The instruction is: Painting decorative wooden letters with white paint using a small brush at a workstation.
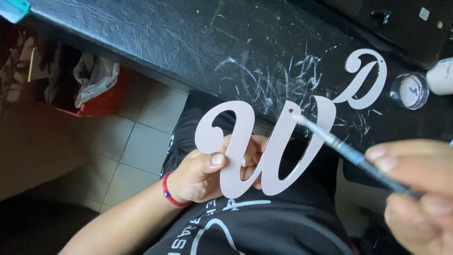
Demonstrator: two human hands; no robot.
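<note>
The left hand grips a pale script letter W by its left stroke, thumb on the front and fingers behind, holding it over the lap just off the worktop edge. From that grip the W runs toward two o'clock. A brush comes in from four o'clock, its tip touching the top of the W's middle stroke. The right hand, blurred at the frame edge, pinches the handle. At one o'clock a letter D lies beside a small jar.

A cut-out letter D and small paint pot lie on the black table.
</note>
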